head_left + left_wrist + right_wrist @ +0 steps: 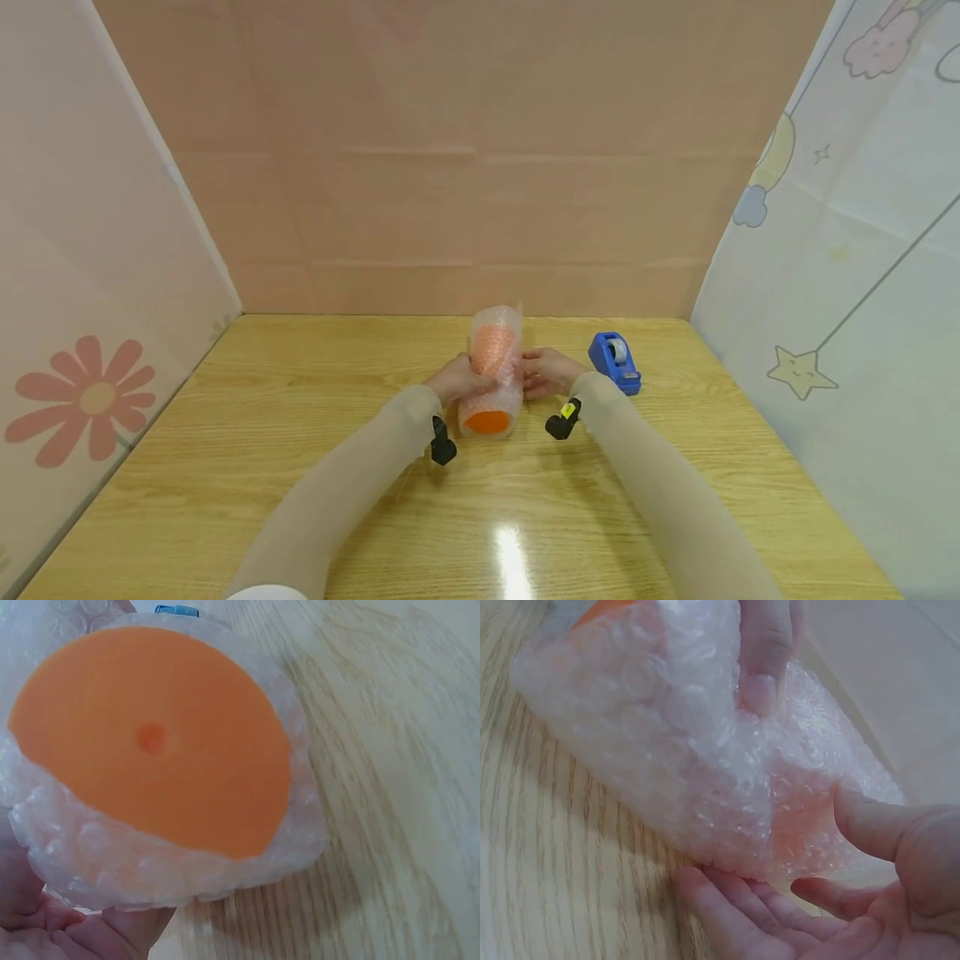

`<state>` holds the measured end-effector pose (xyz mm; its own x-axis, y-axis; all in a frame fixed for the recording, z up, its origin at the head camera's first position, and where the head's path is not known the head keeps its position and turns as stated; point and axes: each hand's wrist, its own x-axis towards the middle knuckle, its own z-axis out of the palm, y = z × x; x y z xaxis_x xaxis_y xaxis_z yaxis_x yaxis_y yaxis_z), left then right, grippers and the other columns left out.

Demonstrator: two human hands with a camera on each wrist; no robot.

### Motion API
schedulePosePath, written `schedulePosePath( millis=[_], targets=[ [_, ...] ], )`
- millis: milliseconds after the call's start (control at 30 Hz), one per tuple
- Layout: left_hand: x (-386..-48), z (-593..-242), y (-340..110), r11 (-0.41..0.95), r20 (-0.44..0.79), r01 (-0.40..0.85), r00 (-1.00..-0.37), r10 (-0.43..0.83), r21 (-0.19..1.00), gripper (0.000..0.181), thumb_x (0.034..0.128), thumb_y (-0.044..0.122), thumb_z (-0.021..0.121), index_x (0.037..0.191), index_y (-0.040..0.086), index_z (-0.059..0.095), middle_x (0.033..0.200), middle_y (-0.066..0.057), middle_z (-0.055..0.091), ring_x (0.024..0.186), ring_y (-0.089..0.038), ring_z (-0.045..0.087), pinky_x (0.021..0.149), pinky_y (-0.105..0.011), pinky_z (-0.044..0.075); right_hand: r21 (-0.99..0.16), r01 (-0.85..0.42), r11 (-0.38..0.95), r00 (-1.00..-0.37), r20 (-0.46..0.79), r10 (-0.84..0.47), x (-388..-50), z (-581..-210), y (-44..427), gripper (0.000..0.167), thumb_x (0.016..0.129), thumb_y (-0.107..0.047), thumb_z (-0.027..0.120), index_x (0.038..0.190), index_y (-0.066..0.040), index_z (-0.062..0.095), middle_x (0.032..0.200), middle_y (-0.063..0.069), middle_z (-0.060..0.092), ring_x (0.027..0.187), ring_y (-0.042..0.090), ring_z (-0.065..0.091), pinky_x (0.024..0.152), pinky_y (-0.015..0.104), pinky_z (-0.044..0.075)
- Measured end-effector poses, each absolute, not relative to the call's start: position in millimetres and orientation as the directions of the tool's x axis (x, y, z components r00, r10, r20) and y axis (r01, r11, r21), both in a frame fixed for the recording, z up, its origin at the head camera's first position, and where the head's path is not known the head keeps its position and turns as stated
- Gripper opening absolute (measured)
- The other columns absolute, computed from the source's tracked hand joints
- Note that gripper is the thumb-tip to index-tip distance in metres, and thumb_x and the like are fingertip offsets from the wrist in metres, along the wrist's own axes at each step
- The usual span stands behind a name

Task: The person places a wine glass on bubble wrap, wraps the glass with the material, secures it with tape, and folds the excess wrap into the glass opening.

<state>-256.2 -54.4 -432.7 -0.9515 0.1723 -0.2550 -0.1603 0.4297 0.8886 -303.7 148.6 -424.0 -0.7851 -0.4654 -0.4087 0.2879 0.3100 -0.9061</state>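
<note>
An orange cylinder (487,422), wrapped in clear bubble wrap (506,392), lies on the table with one end toward me. In the left wrist view its flat orange end (202,772) shows a small dimple, and the bubble wrap (97,859) overhangs the rim. My left hand (459,379) grips the roll from the left, thumb on top. On the right side my right hand (551,372) holds it, with thumb against the wrap and fingers at its underside, as the right wrist view shows.
A blue tape dispenser (626,381) with a roll of tape stands to the right, beyond my right wrist. The wooden table (315,358) meets a pinkish back wall (480,208) and printed side panels (840,333).
</note>
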Motion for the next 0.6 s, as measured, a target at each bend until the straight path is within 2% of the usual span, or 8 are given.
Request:
schedulePosePath(
  millis=[300, 433, 600],
  targets=[
    [-255, -434, -55, 0.414, -0.253, -0.157, -0.949, 0.188, 0.897, 0.066, 0.0863, 0.021, 0.072, 0.138, 0.001, 0.037, 0.128, -0.014, 0.054, 0.107, -0.026, 0.06, 0.098, -0.044, 0.048, -0.915, 0.285, 0.285, -0.782, -0.394, -0.482, -301, -424, 148, 0.06, 0.101, -0.014, 0.05, 0.15, -0.001, 0.02, 0.141, 0.03, 0.04, 0.117, 0.038, 0.054, 0.094, 0.049, 0.05],
    [-253, -428, -56, 0.386, -0.182, -0.088, -0.959, 0.215, 0.918, 0.064, 0.0859, 0.015, 0.072, 0.138, 0.0, 0.037, 0.127, -0.016, 0.054, 0.106, -0.028, 0.061, 0.093, -0.044, 0.051, -0.931, 0.271, 0.244, -0.802, -0.359, -0.478, -299, -420, 150, 0.064, 0.1, -0.015, 0.053, 0.151, -0.004, 0.017, 0.143, 0.028, 0.039, 0.119, 0.037, 0.053, 0.092, 0.048, 0.052],
    [-252, -412, -57, 0.399, -0.05, 0.017, -0.986, 0.158, 0.917, 0.08, 0.0828, 0.016, 0.075, 0.145, 0.004, 0.026, 0.132, -0.018, 0.05, 0.114, -0.031, 0.058, 0.092, -0.045, 0.051, -0.975, 0.189, 0.119, -0.839, -0.223, -0.497, -298, -405, 151, 0.07, 0.1, -0.016, 0.054, 0.154, -0.012, 0.009, 0.149, 0.024, 0.028, 0.125, 0.035, 0.046, 0.094, 0.05, 0.05]
  ],
)
